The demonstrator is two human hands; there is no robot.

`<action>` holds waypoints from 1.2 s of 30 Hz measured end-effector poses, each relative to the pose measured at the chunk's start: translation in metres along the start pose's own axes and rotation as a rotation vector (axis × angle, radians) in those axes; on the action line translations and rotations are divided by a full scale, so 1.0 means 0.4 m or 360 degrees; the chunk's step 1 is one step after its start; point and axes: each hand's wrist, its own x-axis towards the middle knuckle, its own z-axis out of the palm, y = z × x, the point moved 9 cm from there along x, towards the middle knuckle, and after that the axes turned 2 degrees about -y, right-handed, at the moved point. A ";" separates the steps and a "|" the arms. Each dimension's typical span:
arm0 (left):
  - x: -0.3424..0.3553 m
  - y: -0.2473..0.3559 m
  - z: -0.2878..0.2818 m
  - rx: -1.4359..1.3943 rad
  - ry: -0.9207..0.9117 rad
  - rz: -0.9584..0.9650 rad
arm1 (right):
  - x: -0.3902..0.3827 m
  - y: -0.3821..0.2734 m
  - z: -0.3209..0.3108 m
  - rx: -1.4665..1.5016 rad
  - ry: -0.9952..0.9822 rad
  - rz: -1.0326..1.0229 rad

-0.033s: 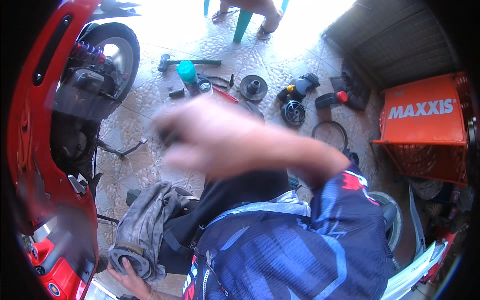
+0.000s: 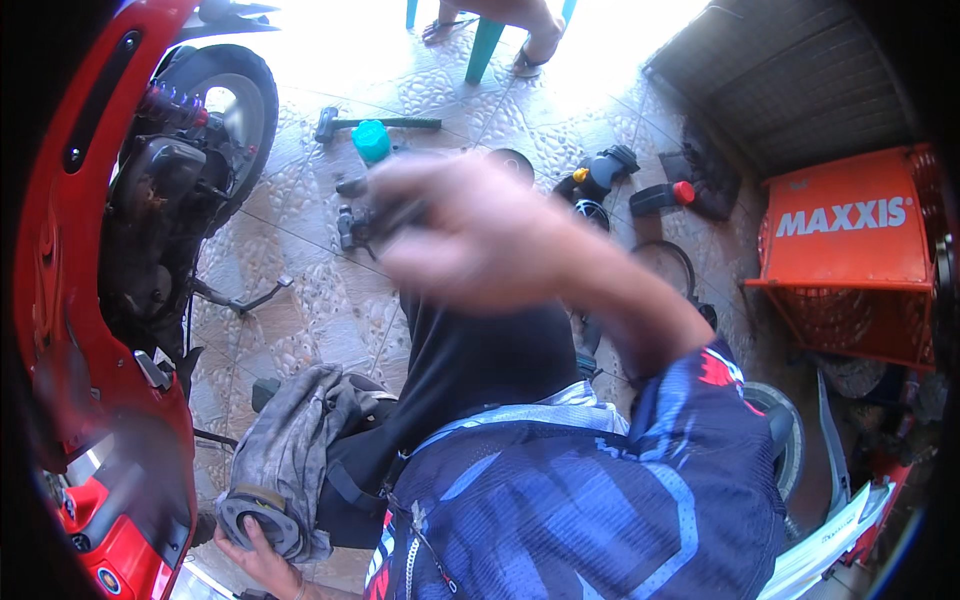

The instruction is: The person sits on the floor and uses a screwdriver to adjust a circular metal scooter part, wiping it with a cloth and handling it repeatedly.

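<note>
Low on the left, my left hand (image 2: 262, 560) is closed around a ring-shaped grey metal part (image 2: 285, 525) with a brownish band on its rim. A grey rag (image 2: 285, 440) drapes over my leg and lies against that part. My right hand (image 2: 470, 225) is stretched out over the floor and smeared by motion. Something dark shows between its fingers, but whether it is held is unclear. Just beyond its fingertips is a dark metal piece (image 2: 350, 228). The turquoise-capped container (image 2: 372, 142) stands above the hand, partly hidden.
A red scooter (image 2: 62, 330) with its rear wheel (image 2: 262, 110) fills the left side. On the floor lie a hammer (image 2: 385, 124), a red-ended dark tool (image 2: 662, 196) and a black belt loop (image 2: 675, 262). An orange rack (image 2: 840, 235) stands right. Another person's feet (image 2: 535, 55) show at the top.
My right hand has moved right and slightly up, uncovering the dark metal piece and covering more of the floor parts. My left hand stays on the ring-shaped part.
</note>
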 end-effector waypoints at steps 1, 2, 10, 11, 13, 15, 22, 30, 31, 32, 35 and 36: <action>0.000 -0.002 0.001 -0.0018 -0.0001 -0.0010 | -0.042 0.062 -0.090 0.0078 0.0141 0.0193; -0.001 -0.002 0.004 -0.0035 0.0000 -0.0018 | -0.084 0.115 -0.167 -0.0220 0.0349 0.0292; 0.017 0.034 0.047 -0.0155 -0.0041 -0.0019 | -0.479 0.916 -0.245 -0.0215 0.0781 0.1601; 0.021 0.039 0.048 -0.0119 -0.0072 -0.0009 | -0.504 1.010 -0.217 -0.0223 0.0823 0.1743; 0.023 0.043 0.051 -0.0110 -0.0088 0.0002 | -0.531 1.145 -0.169 -0.0293 0.0664 0.1859; 0.014 0.039 0.044 -0.0136 -0.0065 -0.0020 | -0.533 1.238 -0.127 -0.0519 0.0520 0.1965; 0.007 0.017 0.033 -0.0218 0.0003 -0.0151 | -0.512 1.355 -0.095 -0.0820 0.0561 0.1969; 0.018 0.030 0.035 -0.0091 0.0019 -0.0096 | -0.553 1.379 -0.081 -0.0942 0.0823 0.1835; 0.017 0.033 0.040 -0.0084 0.0022 -0.0091 | -0.555 1.363 -0.087 -0.0973 0.0901 0.1775; 0.016 0.040 0.042 -0.0062 -0.0006 -0.0099 | -0.564 1.337 -0.094 -0.1032 0.0954 0.1713; -0.001 0.059 0.041 -0.0119 0.0047 -0.0080 | -0.561 1.212 -0.132 -0.1097 0.1181 0.1504; 0.000 0.063 0.043 -0.0067 -0.0005 -0.0114 | -0.523 1.137 -0.154 -0.1123 0.1193 0.1214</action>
